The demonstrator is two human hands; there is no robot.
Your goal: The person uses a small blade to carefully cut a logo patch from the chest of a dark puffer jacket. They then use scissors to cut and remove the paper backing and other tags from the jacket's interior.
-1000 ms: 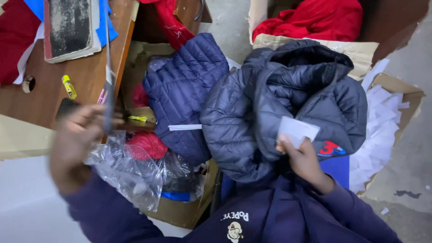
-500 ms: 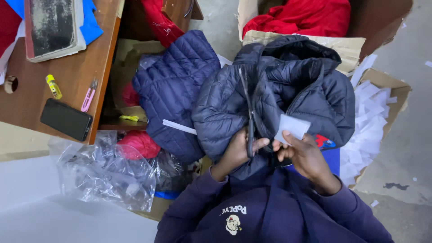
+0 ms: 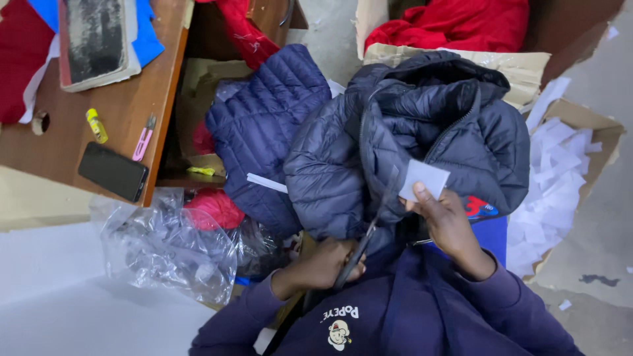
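A dark grey puffer jacket [image 3: 422, 125] lies on my lap, zip open. My right hand [image 3: 445, 221] pinches a small white paper tag [image 3: 423, 179] at the jacket's lower edge. My left hand [image 3: 330, 264] is closed around the handles of dark scissors [image 3: 366, 240], whose blades point up toward the tag. A navy blue puffer jacket [image 3: 264, 125] lies just left of the grey one, with a white strip [image 3: 267, 182] on it.
A wooden desk [image 3: 158, 86] at the left carries a black phone [image 3: 113, 171], pink clippers [image 3: 143, 138], a yellow tube [image 3: 96, 125] and a book [image 3: 92, 39]. Crumpled clear plastic [image 3: 171, 244] lies below it. Cardboard boxes hold red garments [image 3: 461, 23] and white paper slips [image 3: 554, 184].
My left hand came over from the desk side to the jacket with the scissors, then drew back toward my body. My right hand kept hold of the white tag.
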